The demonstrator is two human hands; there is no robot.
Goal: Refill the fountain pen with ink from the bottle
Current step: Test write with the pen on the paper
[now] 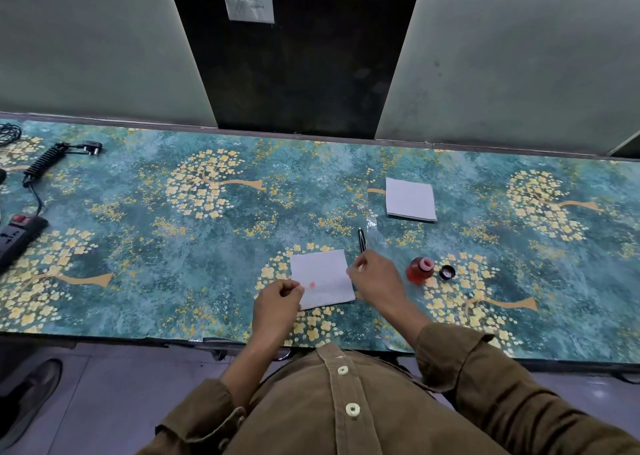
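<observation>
An open bottle of red ink stands on the table right of my hands, its black cap lying beside it. A black pen piece lies on the table just beyond my right hand. That hand pinches a small, thin, pale pen part between thumb and forefinger at the right edge of a white tissue. The tissue carries a small red ink stain. My left hand rests at the tissue's lower left corner with its fingers curled shut; nothing shows inside them.
A second folded white tissue lies farther back on the right. A black power strip and coiled cables sit at the far left. The table's front edge runs just before my body; a wall stands behind.
</observation>
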